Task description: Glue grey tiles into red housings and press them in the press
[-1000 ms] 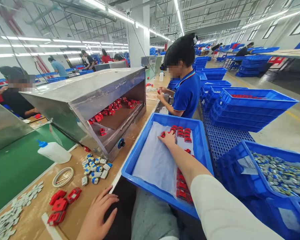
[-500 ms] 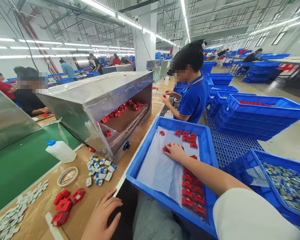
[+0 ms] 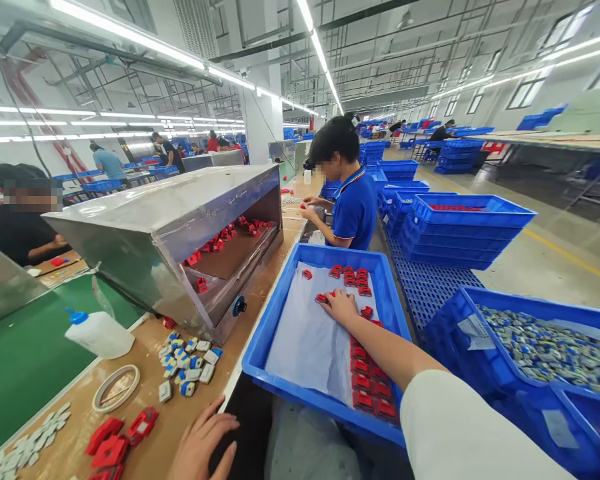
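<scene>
Brown bench (image 3: 173, 417) lies beneath the spread, empty left hand (image 3: 205, 443); half-curled, the right hand (image 3: 343, 308) touches red pieces (image 3: 322, 298), grip unclear.

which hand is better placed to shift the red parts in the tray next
The right hand, most likely: it reaches into the blue tray, touching red parts on the white sheet. The left hand is at the edge of the bench, outside the tray.

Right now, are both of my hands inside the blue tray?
No, your right hand is inside the blue tray, but your left hand is at the table edge.
</scene>
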`<state>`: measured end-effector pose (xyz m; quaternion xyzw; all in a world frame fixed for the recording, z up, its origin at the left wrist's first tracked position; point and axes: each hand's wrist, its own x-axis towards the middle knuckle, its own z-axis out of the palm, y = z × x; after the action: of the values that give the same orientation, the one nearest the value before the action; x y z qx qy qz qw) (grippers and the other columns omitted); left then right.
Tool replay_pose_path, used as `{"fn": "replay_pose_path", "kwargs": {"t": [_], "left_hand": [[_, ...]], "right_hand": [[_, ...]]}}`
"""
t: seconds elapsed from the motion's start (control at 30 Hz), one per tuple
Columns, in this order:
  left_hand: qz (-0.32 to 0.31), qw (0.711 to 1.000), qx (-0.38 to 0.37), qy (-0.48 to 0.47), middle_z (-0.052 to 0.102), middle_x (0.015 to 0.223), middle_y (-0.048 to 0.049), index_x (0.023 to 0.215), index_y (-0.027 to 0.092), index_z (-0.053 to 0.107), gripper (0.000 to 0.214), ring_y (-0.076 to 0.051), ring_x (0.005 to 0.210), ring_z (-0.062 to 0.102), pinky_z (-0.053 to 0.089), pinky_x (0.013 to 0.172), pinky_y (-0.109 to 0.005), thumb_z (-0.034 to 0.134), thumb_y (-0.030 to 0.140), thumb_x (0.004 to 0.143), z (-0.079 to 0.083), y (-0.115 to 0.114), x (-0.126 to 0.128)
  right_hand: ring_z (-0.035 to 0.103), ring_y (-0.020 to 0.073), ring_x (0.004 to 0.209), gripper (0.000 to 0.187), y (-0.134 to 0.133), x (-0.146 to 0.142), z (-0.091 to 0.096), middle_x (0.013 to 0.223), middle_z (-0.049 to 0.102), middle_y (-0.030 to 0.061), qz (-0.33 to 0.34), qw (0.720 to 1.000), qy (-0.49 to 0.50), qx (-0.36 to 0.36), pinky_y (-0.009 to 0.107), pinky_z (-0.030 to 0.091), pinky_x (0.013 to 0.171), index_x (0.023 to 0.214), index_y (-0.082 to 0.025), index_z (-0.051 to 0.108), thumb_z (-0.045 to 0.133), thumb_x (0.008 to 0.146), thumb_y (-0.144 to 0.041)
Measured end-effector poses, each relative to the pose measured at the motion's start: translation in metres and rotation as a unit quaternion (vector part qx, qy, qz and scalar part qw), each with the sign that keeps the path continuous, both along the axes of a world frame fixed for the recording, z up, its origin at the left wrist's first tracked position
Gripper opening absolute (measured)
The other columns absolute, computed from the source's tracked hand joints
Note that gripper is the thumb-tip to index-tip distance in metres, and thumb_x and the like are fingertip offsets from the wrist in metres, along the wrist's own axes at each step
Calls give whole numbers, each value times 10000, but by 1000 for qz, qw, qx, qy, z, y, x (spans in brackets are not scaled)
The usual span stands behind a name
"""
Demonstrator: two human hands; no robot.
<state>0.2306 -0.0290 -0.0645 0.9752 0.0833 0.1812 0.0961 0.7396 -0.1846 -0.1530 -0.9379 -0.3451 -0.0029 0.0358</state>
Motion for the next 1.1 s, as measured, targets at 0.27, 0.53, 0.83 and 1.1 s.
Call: {"fn": "replay_pose_path", "kwargs": {"t": [0.27,0.53,0.83,1.1], "left_hand": [[-9,1000,17,2,828,1185,-25,1156,353,779,224,-307,1278,735,680,984,-410,676,420,968,-2,5,0],[22,999,-24,16,830,1146,-41,1110,329,779,186,-324,1308,716,666,1012,-449,673,374,965,8,-11,3],[42,994,-79,68,813,1187,-58,1106,307,771,192,-347,1397,648,613,1101,-528,641,298,965,18,-23,5],[30,998,-37,52,819,1181,-67,1130,298,768,204,-321,1356,683,639,1065,-459,627,346,990,17,-19,5]], "right_hand": [[568,343,1242,504,12,-10,7,1370,613,178,76,997,3,26,477,401,1027,1338,-242,663,454,1057,-605],[666,294,1107,432,14,-20,17,1297,648,141,190,982,13,12,370,475,887,1289,-256,671,501,1041,-566],[711,275,992,352,44,-32,38,1164,711,116,109,986,48,117,342,508,814,1155,-233,703,478,1058,-487],[649,255,1219,510,218,-75,151,1336,682,87,137,936,122,300,370,522,1020,1372,-248,610,367,1094,-600]]}}
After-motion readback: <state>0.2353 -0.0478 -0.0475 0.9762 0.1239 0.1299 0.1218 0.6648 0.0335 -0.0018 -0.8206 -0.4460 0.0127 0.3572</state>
